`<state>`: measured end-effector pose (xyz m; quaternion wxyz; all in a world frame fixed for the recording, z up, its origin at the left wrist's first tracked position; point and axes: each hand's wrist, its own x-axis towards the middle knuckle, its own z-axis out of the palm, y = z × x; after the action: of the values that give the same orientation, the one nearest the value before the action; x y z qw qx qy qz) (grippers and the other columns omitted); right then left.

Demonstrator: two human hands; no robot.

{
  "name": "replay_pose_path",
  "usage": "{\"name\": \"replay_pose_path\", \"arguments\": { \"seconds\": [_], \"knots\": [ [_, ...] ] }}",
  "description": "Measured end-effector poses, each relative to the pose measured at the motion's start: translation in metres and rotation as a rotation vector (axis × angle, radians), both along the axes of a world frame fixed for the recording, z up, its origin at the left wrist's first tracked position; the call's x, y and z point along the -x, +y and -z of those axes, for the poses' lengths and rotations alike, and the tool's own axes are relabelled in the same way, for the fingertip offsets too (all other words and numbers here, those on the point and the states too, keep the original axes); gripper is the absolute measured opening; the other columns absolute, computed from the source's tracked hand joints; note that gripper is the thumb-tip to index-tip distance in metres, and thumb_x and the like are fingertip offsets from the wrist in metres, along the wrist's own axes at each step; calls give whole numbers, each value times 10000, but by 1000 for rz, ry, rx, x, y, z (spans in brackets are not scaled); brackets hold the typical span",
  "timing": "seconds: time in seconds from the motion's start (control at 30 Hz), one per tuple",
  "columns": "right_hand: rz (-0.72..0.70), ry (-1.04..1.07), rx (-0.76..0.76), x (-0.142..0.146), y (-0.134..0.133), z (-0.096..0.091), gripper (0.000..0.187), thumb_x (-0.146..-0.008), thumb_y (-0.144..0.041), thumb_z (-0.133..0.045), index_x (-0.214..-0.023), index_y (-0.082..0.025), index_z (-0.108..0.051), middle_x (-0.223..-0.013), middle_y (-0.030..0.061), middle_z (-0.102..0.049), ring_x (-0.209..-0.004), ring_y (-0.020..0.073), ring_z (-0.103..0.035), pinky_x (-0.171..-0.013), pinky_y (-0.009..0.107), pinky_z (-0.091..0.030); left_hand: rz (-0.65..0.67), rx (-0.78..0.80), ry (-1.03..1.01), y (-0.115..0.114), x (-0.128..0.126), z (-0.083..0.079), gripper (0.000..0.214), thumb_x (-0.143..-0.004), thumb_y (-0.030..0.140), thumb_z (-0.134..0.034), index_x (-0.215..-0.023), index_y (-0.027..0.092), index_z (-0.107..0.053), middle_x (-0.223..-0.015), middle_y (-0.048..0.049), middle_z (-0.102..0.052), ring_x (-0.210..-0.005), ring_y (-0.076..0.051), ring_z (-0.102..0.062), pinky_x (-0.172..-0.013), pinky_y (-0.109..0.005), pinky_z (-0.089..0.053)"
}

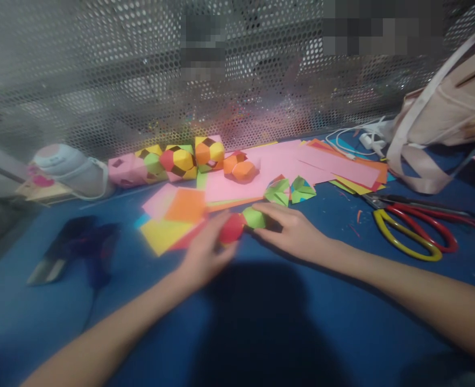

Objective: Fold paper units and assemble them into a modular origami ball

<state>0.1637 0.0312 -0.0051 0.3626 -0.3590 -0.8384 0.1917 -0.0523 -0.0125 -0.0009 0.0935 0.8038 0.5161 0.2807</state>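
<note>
Near the middle of the blue table, my left hand (205, 248) has its fingers closed around a red folded paper piece (232, 228). My right hand (291, 228) pinches a green folded paper piece (254, 217) between thumb and fingers. The two pieces meet or nearly touch; blur hides whether they are joined. Just beyond my right hand stand two more green folded pieces (277, 191), apart from it. Square paper sheets (184, 204) in pink, orange, yellow and red lie beside my left hand. An orange folded paper ball (240, 167) rests on pink sheets behind.
A row of folded paper balls (178, 162) lines the perforated metal panel (148, 102). At left are a white bottle (71, 169) and a blurred dark blue corded object (98, 252). To the right lie scissors (406, 236), a white cable (342, 142) and a beige bag (451, 97).
</note>
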Motion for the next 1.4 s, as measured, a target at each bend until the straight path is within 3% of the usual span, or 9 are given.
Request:
{"name": "replay_pose_path", "arguments": {
  "seconds": [0.3,0.5,0.67,0.87,1.0,1.13,1.4],
  "knots": [
    [-75,16,-145,1,-2,5,385,-852,-218,-566,-1218,-101,-541,-1198,194,-614,-1133,254,-590,-971,441,-493,-4,88,21,-1,-1,2,525,-838,307,-522,-1315,104,-438,-1294,-180,-579,-1186,-248,-570,-982,-406,-482],
    [-69,-28,-232,2,-4,8,412,-858,-206,-534,-1265,-160,-487,-1212,177,-597,-1151,268,-578,-971,467,-493,-8,71,37,0,1,4,537,-830,254,-507,-1345,133,-413,-1333,-166,-551,-1211,-249,-550,-1010,-404,-465],
    [-70,-23,-171,6,-10,8,418,-858,-217,-526,-1270,-176,-475,-1201,160,-596,-1132,271,-586,-948,452,-513,33,72,2,1,3,6,545,-846,230,-472,-1372,125,-376,-1381,-171,-502,-1281,-234,-482,-1070,-395,-407],
    [-39,-93,-70,7,-12,10,390,-853,-244,-528,-1232,-158,-504,-1204,171,-597,-1110,291,-598,-938,487,-509,73,207,-95,6,2,4,553,-871,251,-456,-1401,149,-336,-1468,-161,-390,-1382,-239,-327,-1136,-428,-296],
    [-32,-175,-39,2,-9,3,389,-853,-293,-543,-1195,-108,-543,-1226,202,-587,-1092,314,-608,-904,491,-527,-42,310,-184,2,-3,4,631,-808,182,-487,-1411,135,-307,-1495,-158,-341,-1408,-256,-257,-1151,-454,-249],
    [-56,-178,3,-3,-4,-7,285,-864,-240,-516,-1124,-154,-594,-1129,136,-651,-1037,254,-633,-908,435,-528,-216,347,-422,-8,-9,7,649,-788,152,-482,-1409,172,-295,-1518,-130,-301,-1408,-247,-265,-1148,-462,-260],
    [-164,-157,37,2,-2,1,268,-889,-181,-484,-1118,-157,-621,-1032,120,-682,-953,222,-647,-840,405,-542,-233,461,-531,-15,-18,6,490,-879,253,-455,-1361,215,-373,-1466,-108,-403,-1347,-235,-394,-1095,-460,-368]
  ]
}}
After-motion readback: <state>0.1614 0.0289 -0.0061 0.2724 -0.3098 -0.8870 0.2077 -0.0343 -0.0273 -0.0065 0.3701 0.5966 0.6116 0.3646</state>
